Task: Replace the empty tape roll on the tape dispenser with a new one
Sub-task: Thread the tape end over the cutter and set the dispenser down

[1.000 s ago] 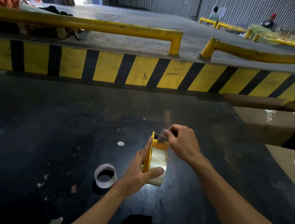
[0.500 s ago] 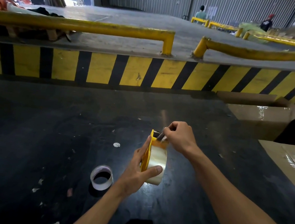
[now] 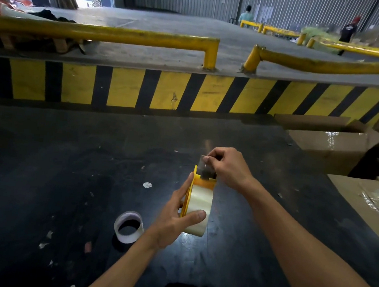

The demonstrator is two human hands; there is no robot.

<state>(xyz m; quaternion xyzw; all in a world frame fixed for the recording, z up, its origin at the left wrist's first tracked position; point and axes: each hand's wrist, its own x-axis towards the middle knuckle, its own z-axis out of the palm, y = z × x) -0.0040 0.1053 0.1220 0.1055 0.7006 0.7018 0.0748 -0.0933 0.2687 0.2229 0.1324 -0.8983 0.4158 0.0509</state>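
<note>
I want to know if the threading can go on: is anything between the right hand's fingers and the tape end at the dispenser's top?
Nothing visible is. The right hand already pinches the tape end above the yellow dispenser, which the left hand grips with the new roll on it. The empty core lies off to the left.

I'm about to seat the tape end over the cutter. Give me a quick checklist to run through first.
1. New tape roll mounted in the yellow tape dispenser: ok.
2. Left hand gripping dispenser and roll: ok.
3. Right hand pinching the pulled tape end: ok.
4. Empty tape core off the dispenser, on the black table apart from the hands: ok.
5. Tape threaded under the roller: cannot tell.
6. Tape free of wrinkles: cannot tell.
</note>
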